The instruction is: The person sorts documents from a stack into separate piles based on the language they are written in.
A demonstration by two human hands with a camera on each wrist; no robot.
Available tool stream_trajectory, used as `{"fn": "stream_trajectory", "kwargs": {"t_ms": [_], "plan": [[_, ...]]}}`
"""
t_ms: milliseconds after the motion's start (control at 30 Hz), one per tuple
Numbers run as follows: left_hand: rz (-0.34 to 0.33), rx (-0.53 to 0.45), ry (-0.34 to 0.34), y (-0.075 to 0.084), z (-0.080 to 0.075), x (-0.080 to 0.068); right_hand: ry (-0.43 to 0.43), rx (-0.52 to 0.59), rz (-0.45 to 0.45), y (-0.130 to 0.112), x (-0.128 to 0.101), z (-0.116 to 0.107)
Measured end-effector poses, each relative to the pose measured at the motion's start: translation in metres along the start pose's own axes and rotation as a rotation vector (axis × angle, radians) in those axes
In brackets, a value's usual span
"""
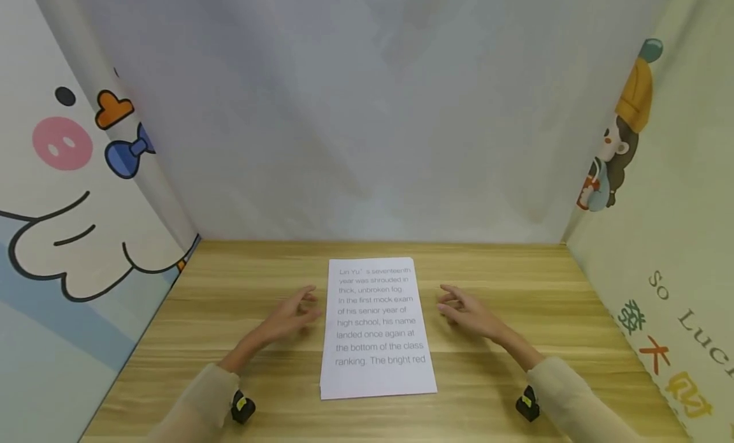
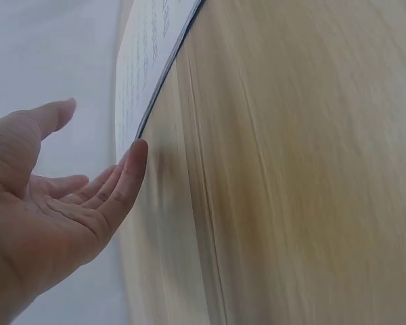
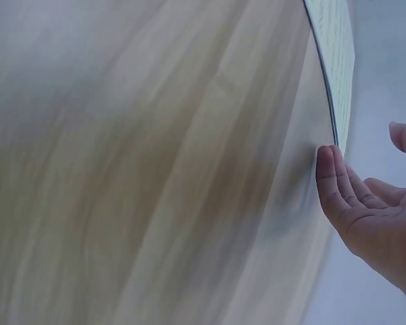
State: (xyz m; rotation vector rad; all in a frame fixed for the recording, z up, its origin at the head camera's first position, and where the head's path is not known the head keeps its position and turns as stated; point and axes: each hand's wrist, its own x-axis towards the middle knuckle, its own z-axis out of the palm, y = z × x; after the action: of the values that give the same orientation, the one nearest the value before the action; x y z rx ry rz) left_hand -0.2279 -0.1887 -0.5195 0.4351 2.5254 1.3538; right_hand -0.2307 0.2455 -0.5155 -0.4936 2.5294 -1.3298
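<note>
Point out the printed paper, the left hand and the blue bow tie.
Printed paper [image 1: 376, 328]: head view, middle of its printed face.
Left hand [image 1: 291, 317]: head view, back of the hand.
Blue bow tie [image 1: 138, 148]: head view, the knot at its middle.

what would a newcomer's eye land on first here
Probably the white printed paper lying mid-table, the left hand and right hand on either side of it. Next might come the large white cartoon figure at far left and the hatted one at upper right.
</note>
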Motion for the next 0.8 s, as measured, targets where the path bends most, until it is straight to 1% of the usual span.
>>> {"fn": "stream_trajectory", "kwargs": {"t_ms": [133,200,333,467,600,733,800], "plan": [[-0.032,-0.047,-0.044,0.005,0.007,0.005,-0.052,0.202,0.069,-0.006,0.007,0.012],[-0.045,-0.071,-0.065,0.008,0.01,0.007,-0.079,0.261,0.082,-0.008,0.008,0.016],[-0.075,-0.09,-0.077,0.014,0.014,0.01,-0.086,0.333,0.109,-0.011,0.011,0.021],[-0.118,-0.103,-0.05,0.015,0.017,0.014,-0.071,0.34,0.134,-0.014,0.014,0.022],[-0.154,-0.107,-0.018,0.015,0.02,0.021,-0.036,0.3,0.167,-0.016,0.018,0.023],[-0.164,-0.105,0.014,0.017,0.023,0.027,-0.003,0.261,0.169,-0.017,0.023,0.024],[-0.165,-0.108,0.026,0.018,0.024,0.029,0.0,0.244,0.161,-0.018,0.024,0.024]]}}
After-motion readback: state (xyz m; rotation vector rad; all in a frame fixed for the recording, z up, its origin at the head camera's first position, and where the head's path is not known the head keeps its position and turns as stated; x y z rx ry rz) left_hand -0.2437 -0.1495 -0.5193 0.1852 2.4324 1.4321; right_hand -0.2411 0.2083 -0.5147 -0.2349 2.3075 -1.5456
